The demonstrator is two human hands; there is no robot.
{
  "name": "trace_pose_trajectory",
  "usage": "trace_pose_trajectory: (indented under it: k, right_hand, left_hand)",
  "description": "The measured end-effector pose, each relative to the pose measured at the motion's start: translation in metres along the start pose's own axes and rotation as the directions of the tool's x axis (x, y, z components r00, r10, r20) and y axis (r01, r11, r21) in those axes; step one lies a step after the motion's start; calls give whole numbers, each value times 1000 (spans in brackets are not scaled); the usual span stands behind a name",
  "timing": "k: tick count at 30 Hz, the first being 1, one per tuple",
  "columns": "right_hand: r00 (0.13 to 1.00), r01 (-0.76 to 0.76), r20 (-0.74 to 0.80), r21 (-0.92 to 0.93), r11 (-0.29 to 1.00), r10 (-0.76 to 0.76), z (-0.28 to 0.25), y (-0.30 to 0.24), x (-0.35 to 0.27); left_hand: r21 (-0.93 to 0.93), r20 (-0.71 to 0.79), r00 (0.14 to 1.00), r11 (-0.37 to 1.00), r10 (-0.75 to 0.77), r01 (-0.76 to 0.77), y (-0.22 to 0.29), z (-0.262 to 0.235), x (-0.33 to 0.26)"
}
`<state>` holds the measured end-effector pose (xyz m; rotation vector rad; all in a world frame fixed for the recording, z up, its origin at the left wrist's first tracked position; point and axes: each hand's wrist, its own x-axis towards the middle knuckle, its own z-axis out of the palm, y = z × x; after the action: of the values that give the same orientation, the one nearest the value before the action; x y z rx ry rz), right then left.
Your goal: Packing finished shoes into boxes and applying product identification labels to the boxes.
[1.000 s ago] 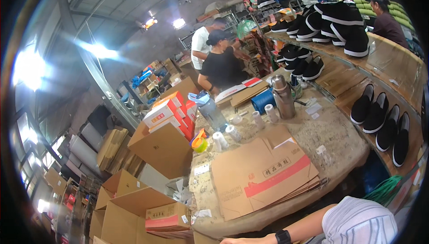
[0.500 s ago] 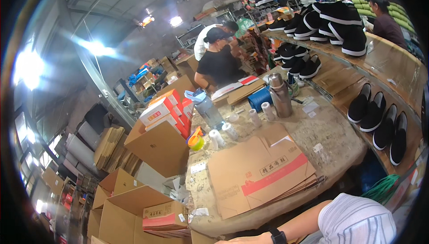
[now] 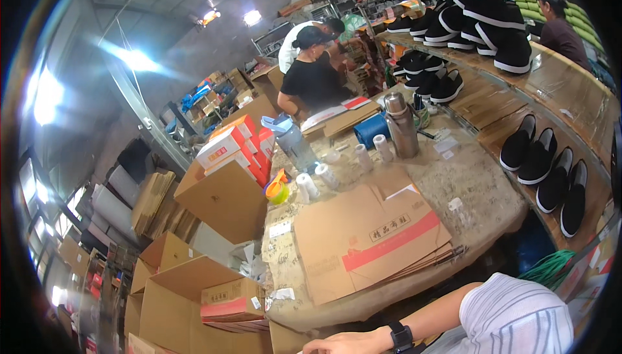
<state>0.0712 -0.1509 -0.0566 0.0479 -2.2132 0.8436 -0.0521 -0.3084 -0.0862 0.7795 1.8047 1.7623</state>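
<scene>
My right forearm in a white striped sleeve comes in from the lower right, with a black watch [image 3: 401, 336] on the wrist. My right hand [image 3: 350, 343] lies at the bottom edge, partly cut off, beside the near edge of the table [image 3: 311, 318]. Its fingers are mostly out of sight, so their grip cannot be made out. My left hand is out of view. Ahead of the hand lies a stack of flat brown cardboard boxes [image 3: 337, 237] with a red stripe. To its left, an open carton [image 3: 170, 308] holds several flattened boxes [image 3: 230, 302].
On the table stand a steel thermos [image 3: 403, 130], a blue water jug [image 3: 295, 146], white thread spools [image 3: 307, 187] and a yellow-green tape roll [image 3: 277, 192]. Black cloth shoes [image 3: 534, 159] fill the rack at right. Red-and-white shoeboxes [image 3: 227, 148] sit left. Two people [image 3: 314, 82] work beyond; another [image 3: 560, 33] stands far right.
The view has shifted slightly, so the table and boxes appear a little higher and further left. More of my right hand now shows at the bottom edge.
</scene>
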Motion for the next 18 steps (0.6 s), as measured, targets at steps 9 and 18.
trace_pose_trajectory:
  k: [9,18]
  right_hand:
    - [996,-57,73,-10,998,58,3,-5,0]
    - [940,-342,105,261,903,325,-13,-22,10]
  left_hand:
    - [45,-30,1000,999,-4,5,-14,-7,-2]
    - [-4,-14,1000,1000,26,-26,-18,-4,2]
